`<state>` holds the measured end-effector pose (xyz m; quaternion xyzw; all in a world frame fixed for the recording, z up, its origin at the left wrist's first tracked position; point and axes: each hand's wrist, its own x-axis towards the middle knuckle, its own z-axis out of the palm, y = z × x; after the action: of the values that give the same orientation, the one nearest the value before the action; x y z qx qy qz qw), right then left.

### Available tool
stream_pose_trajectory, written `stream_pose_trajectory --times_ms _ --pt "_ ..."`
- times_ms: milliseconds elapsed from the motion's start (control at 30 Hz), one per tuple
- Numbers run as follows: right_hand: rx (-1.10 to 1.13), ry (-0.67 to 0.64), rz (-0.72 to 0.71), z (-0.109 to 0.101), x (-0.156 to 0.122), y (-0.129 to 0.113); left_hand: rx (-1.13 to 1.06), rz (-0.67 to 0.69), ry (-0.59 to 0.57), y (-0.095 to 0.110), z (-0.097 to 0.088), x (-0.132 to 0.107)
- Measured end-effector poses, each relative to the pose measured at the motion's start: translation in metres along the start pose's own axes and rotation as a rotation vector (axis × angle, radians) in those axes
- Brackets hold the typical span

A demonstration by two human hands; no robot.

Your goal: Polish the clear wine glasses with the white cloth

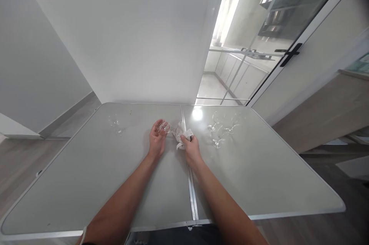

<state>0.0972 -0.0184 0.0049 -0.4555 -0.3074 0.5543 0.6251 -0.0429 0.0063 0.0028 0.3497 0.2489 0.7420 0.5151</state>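
One head-worn camera faces forward and down, fairly near. The worktop (pixel 86 183) spans the lower frame, hands (pixel 157 139) around mid-frame.

Clear stemmed drinking glass (pixel 165 126): transparent, smooth, glossy. Crumpled white cloth (pixel 188 134): soft fabric, matt. Pale grey broad tabletop (pixel 115 191): smooth, throwing a bright glare; its silver dividing strip (pixel 193 199) appears metal. Brown wood-grained panel (pixel 325 110): matt to my eye.

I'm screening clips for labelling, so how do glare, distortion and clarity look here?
Head view: a round glare spot washes out part of the table near its far edge; head view: apparent wide-angle stretching toward the borders, with a dark top right corner; head view: the see-through glass in the left hand stands out less than the white cloth in the right hand.
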Motion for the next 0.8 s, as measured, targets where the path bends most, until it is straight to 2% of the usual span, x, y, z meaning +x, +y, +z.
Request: stream_pose_trajectory --times_ms 133,333,467,667,800 --pt "-0.108 0.063 -0.071 -0.007 0.005 0.003 0.013 -0.01 -0.046 0.005 0.012 -0.006" --pt "-0.159 0.107 -0.059 -0.012 0.009 0.006 0.011 -0.03 -0.034 0.011 0.022 -0.012" --pt "-0.047 0.061 -0.037 -0.008 0.006 0.006 -0.005 -0.027 -0.043 0.013 0.021 -0.011" --pt "0.045 -0.139 -0.014 -0.006 0.008 0.002 -0.021 -0.037 -0.049 0.017 0.017 -0.007" --pt "-0.009 -0.096 -0.049 -0.008 0.011 0.001 -0.01 -0.038 -0.08 0.019 0.02 -0.008"
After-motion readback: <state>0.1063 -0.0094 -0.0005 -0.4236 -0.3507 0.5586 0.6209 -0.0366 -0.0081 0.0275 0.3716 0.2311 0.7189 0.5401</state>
